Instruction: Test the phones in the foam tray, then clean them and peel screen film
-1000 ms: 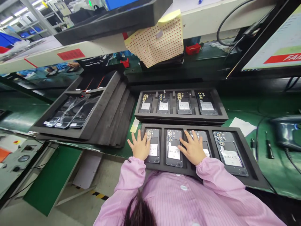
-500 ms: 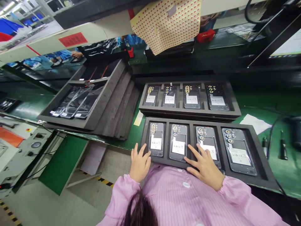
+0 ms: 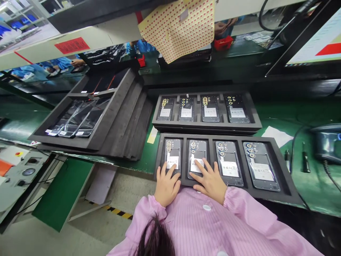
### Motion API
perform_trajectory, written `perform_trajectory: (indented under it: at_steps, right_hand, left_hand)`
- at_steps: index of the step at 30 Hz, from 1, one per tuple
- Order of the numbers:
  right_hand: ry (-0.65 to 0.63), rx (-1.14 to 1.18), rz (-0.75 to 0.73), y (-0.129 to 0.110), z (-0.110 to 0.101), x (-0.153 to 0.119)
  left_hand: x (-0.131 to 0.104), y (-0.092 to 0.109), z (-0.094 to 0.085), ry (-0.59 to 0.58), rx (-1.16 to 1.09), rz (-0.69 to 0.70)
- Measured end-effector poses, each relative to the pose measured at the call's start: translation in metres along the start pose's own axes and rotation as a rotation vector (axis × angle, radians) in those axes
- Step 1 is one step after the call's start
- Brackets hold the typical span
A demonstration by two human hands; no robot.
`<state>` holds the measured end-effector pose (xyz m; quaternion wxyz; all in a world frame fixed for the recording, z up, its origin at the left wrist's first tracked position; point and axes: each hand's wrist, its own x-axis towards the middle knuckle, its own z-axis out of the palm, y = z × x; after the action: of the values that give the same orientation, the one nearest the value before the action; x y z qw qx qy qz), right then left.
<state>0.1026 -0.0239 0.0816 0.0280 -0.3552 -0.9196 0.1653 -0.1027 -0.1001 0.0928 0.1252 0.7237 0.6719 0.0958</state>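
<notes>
A black foam tray point(image 3: 211, 142) lies along the front edge of the green bench, with several phones showing their inner sides, each in its own slot. My left hand point(image 3: 167, 185), fingers spread, rests over the lower end of the leftmost phone point(image 3: 172, 146). Over the lower part of the second phone point(image 3: 197, 147) lies my right hand point(image 3: 210, 181), its fingers also apart. Neither hand grips anything; whether the fingertips press on the phones I cannot tell. The third phone point(image 3: 229, 167) and the rightmost phone point(image 3: 262, 170) lie uncovered to the right.
Behind stands a second foam tray point(image 3: 207, 125) of similar phones. Stacked foam trays point(image 3: 114, 128) holding dark glass panels rise at left. Two screwdrivers point(image 3: 305, 161), a white cloth point(image 3: 277, 135) and a dark corded device point(image 3: 327, 142) lie at right. Co-workers' hands show beyond the shelf.
My right hand has moved left, from between the second and third phones onto the second. My left hand has come onto the leftmost phone from the tray's left edge. The view has shifted slightly.
</notes>
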Motion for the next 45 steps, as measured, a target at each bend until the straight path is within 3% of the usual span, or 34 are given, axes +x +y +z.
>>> perform_trajectory:
  at_steps: [7, 10, 14, 18, 21, 26, 29, 33, 36, 40, 45]
  right_hand:
    - [0.033, 0.054, -0.001, 0.003, -0.001, -0.005]
    - [0.199, 0.09, -0.002, 0.016, -0.003, -0.02]
    - [0.493, 0.049, 0.189, 0.043, -0.006, -0.05]
    - [0.566, -0.048, 0.358, 0.067, -0.01, -0.064]
    - [0.482, -0.053, 0.37, 0.079, -0.017, -0.048]
    - [0.167, 0.0, 0.502, 0.095, -0.037, 0.0]
    - [0.095, 0.014, 0.551, 0.101, -0.043, 0.004]
    - [0.095, 0.012, 0.494, 0.094, -0.042, -0.027]
    - [0.099, 0.065, 0.398, 0.073, -0.034, -0.056]
    - [0.116, 0.143, 0.265, 0.042, -0.015, -0.083]
    - [0.421, 0.181, 0.297, 0.04, -0.004, -0.101]
  left_hand:
    - [-0.004, -0.006, 0.002, -0.022, 0.053, -0.072]
    - [-0.004, -0.013, 0.003, -0.06, 0.1, -0.08]
    - [0.004, -0.022, 0.008, -0.11, 0.158, -0.109]
    - [0.023, -0.021, 0.014, -0.115, 0.212, -0.13]
    - [0.04, -0.015, 0.017, -0.102, 0.239, -0.149]
    - [0.057, -0.007, 0.025, -0.042, 0.177, -0.204]
    - [0.056, -0.01, 0.028, -0.012, 0.039, -0.244]
    - [0.054, -0.015, 0.024, 0.078, -0.247, -0.38]
    - [0.058, -0.011, 0.016, 0.127, -0.468, -0.526]
    - [0.069, -0.005, 0.007, 0.196, -0.585, -0.723]
    - [0.078, -0.01, 0.017, 0.184, -0.647, -0.702]
